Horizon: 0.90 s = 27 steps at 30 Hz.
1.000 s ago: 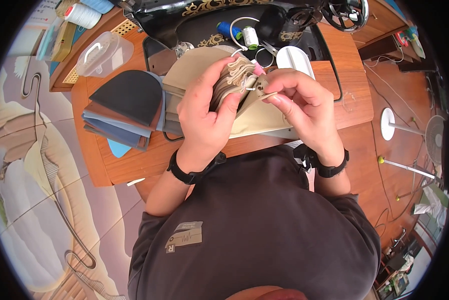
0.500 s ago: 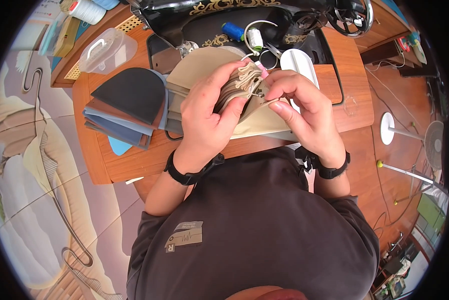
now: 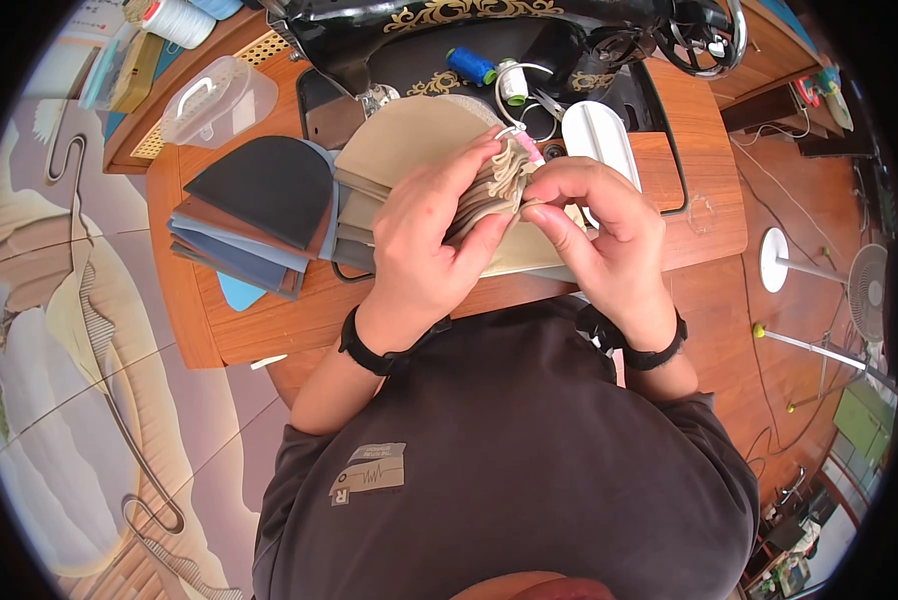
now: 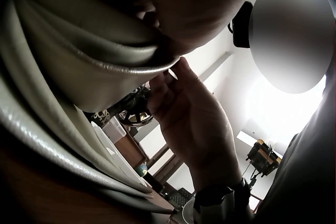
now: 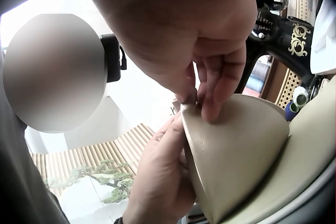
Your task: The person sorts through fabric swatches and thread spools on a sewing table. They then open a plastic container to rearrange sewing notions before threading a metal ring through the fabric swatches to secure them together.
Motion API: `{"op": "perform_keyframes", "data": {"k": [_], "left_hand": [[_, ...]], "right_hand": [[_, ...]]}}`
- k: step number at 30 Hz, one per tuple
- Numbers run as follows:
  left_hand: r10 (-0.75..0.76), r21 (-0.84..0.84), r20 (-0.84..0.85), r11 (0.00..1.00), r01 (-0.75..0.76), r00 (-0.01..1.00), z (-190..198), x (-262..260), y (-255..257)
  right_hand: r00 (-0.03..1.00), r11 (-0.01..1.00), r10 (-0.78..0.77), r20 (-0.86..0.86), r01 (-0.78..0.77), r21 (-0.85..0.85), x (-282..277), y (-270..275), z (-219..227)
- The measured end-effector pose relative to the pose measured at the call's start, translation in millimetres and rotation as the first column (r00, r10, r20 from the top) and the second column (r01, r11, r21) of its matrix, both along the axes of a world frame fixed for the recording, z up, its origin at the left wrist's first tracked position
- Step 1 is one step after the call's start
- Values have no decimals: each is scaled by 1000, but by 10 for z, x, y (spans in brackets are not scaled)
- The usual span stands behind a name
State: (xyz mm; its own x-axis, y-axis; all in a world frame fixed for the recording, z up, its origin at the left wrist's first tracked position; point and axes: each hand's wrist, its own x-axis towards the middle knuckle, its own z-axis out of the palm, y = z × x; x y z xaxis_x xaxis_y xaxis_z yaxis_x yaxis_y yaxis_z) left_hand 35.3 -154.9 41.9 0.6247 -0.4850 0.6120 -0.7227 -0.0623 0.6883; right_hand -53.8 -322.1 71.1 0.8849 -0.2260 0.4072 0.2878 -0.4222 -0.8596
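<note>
In the head view the left hand grips a bunched stack of beige fabric pieces, its thumb along the near side. The right hand pinches a corner at the stack's right edge between thumb and forefinger, close to the left thumb. An open metal ring rises above the stack, beside a pink item. In the right wrist view a smooth beige piece hangs below the pinching fingers. The left wrist view shows layered beige folds near the right hand.
Dark, brown and blue pieces lie stacked at the left, near a clear plastic box. Behind the hands stand a black sewing machine, a blue spool and a white spool. A white oval tray is at the right.
The left hand has shifted right with the stack, and both hands are closer together. The piece spread between them has swung in against the bunch, and the ring has moved right.
</note>
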Motion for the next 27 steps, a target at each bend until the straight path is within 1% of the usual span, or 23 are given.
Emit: {"op": "perform_keyframes", "data": {"k": [2,5,7,9,11,12,14,15,16,17,18,19,23,26,27], "left_hand": [[-40,-7,-14,999,40,999,-32,29,29],[-70,37,-24,997,71,997,-1,18,75],[-80,11,-24,997,80,997,54,-7,51],[-78,57,-62,995,82,995,101,-34,59],[-55,178,-138,981,80,989,120,-54,121],[-61,141,-214,986,92,975,117,-40,142],[-79,62,-362,992,109,929,97,8,153],[-71,-54,-349,997,55,935,63,42,127],[-98,-108,-385,992,61,918,70,51,124],[-127,-161,-419,985,64,899,89,62,120],[-156,-214,-451,975,63,879,103,71,118],[-171,-212,-439,974,84,882,106,75,120],[-192,-173,-449,977,126,872,39,35,75],[-189,-154,-463,979,131,866,41,9,54],[-187,-146,-465,980,133,865,46,8,58]], "right_hand": [[999,998,-14,-39,17,62,-13,38,1],[993,987,-52,-107,68,144,-10,109,-18],[990,980,-53,-133,77,183,-6,117,-17],[990,973,-13,-137,44,225,-6,88,6],[989,955,57,-138,-13,298,-10,35,39],[986,939,98,-134,-47,341,-17,-8,60],[967,956,64,-246,11,292,-61,-120,98],[953,964,45,-300,38,264,-96,-190,114],[906,996,72,-417,-40,86,-148,-285,134],[844,987,73,-531,-138,-84,-215,-400,152],[771,938,48,-635,-254,-236,-280,-496,157],[771,927,84,-632,-293,-235,-363,-515,95],[770,911,-1,-638,-261,-318,-463,-462,48],[824,881,-23,-566,-251,-401,-450,-470,-14],[850,892,-12,-527,-229,-390,-441,-472,-10]]}}
